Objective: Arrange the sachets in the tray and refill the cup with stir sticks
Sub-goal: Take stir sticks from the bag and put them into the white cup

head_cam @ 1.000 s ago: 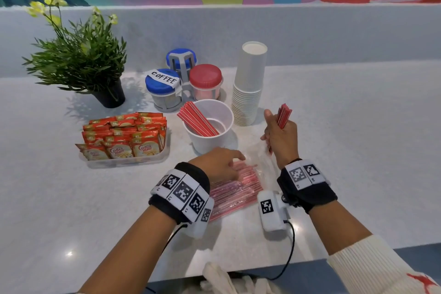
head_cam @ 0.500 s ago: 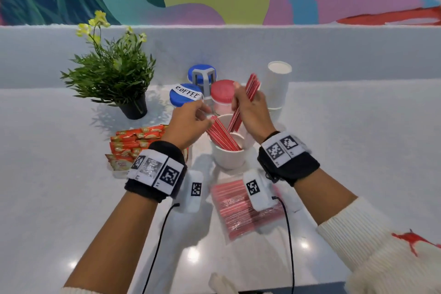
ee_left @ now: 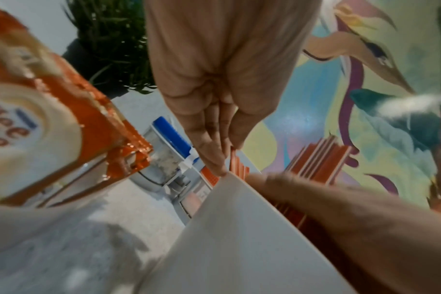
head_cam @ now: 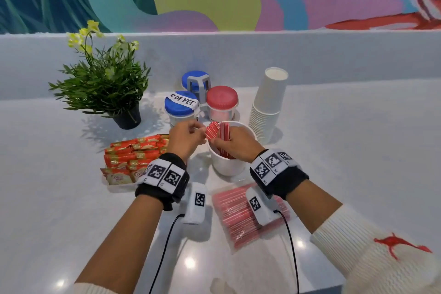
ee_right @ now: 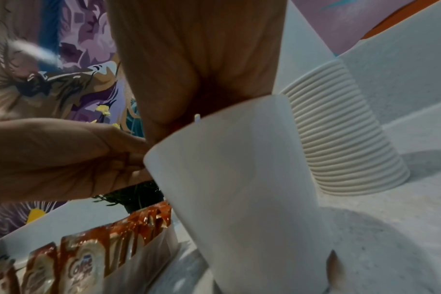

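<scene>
A white cup [head_cam: 226, 167] stands mid-counter with red stir sticks [head_cam: 218, 132] upright in it. My right hand [head_cam: 216, 142] reaches over its near rim and grips a bundle of sticks [ee_left: 317, 159] inside the cup. My left hand [head_cam: 199, 132] is at the cup's left rim and pinches the tops of sticks [ee_left: 235, 161] leaning there. Orange creamer sachets [head_cam: 133, 157] stand in rows in a clear tray [head_cam: 117, 187] left of the cup. A clear bag of red stir sticks [head_cam: 233, 217] lies in front of the cup, under my right wrist.
Behind the cup are a rack of lidded jars, one labelled COFFEE [head_cam: 181, 107], and a red-lidded jar [head_cam: 222, 100]. A tall stack of paper cups [head_cam: 267, 107] stands close on the right, a potted plant [head_cam: 107, 86] at back left. A low wall runs behind.
My right hand carried its bundle from right of the cup and lowered it inside. The left hand left the bag and came up to the sticks at the cup's rim.
</scene>
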Tool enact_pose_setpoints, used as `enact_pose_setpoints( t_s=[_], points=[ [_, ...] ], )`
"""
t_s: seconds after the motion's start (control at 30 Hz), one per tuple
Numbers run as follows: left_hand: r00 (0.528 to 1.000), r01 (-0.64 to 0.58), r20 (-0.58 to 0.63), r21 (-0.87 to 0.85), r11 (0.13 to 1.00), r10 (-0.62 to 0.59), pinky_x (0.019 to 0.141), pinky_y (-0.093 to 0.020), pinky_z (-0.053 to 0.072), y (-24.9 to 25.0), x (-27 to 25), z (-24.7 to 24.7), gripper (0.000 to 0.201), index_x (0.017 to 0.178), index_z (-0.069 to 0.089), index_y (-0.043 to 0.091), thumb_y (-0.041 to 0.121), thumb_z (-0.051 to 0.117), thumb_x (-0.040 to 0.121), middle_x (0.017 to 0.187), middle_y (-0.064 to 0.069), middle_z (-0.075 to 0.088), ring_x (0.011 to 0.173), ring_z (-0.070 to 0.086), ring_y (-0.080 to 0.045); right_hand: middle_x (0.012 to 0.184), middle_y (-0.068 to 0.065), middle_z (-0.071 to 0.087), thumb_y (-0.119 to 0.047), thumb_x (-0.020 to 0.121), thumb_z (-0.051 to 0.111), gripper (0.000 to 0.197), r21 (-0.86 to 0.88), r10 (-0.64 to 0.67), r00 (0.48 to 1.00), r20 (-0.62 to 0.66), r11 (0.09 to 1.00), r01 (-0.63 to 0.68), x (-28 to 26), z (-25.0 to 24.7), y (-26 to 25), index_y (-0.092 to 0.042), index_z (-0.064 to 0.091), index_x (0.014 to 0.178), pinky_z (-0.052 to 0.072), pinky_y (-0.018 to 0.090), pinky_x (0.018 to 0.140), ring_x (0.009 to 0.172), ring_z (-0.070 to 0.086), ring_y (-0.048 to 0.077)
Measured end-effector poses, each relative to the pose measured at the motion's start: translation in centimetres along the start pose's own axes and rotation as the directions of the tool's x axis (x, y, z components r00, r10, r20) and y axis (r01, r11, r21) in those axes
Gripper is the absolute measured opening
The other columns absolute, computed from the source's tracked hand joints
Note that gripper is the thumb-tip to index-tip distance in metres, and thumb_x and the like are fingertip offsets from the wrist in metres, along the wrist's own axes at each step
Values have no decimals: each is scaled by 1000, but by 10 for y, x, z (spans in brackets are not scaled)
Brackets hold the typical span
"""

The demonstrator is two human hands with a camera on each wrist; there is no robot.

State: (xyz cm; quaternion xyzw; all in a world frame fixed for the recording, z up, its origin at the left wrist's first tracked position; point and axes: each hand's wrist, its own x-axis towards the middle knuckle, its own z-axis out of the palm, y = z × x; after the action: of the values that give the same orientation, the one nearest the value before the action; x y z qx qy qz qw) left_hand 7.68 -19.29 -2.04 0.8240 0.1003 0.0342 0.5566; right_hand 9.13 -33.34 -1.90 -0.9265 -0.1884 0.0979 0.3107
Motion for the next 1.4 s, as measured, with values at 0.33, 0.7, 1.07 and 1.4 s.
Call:
enact_pose_setpoints(
  t_s=[0.33,0.7,1.07,1.4],
  points=[
    [1000,-22,14,-249,968,26,85,-22,47,7,-9,-6,38,122,56,8,28,32,101,109,-5,60,99,58,-16,72,-5,57,-19,73,76,20,151,15,1000,-8,988,-14,1,-15,-4,-15,62,86,41,12,58,69,53,10],
    [978,-203,99,226,953,185,92,-16,35,4,-14,11,39,137,44,8,14,42,98,133,-14,55,120,53,-23,116,11,64,-25,80,69,41,-241,121,986,116,966,-90,7,-6,-2,-8,58,116,42,28,89,108,58,25],
    [984,-169,98,246,954,149,107,-31,31,5,-13,10,47,146,25,16,22,35,100,146,-9,40,134,39,-24,111,8,64,-20,74,73,44,-159,-8,1000,-29,987,3,11,3,0,-9,58,113,39,26,85,104,58,23],
    [984,-130,154,255,958,93,118,-42,13,7,-16,16,58,150,10,17,40,27,99,157,-4,13,145,11,-20,124,12,59,-12,78,71,52,21,55,997,-46,998,-54,-4,-26,11,-6,53,126,43,29,92,109,57,23]
  ],
)
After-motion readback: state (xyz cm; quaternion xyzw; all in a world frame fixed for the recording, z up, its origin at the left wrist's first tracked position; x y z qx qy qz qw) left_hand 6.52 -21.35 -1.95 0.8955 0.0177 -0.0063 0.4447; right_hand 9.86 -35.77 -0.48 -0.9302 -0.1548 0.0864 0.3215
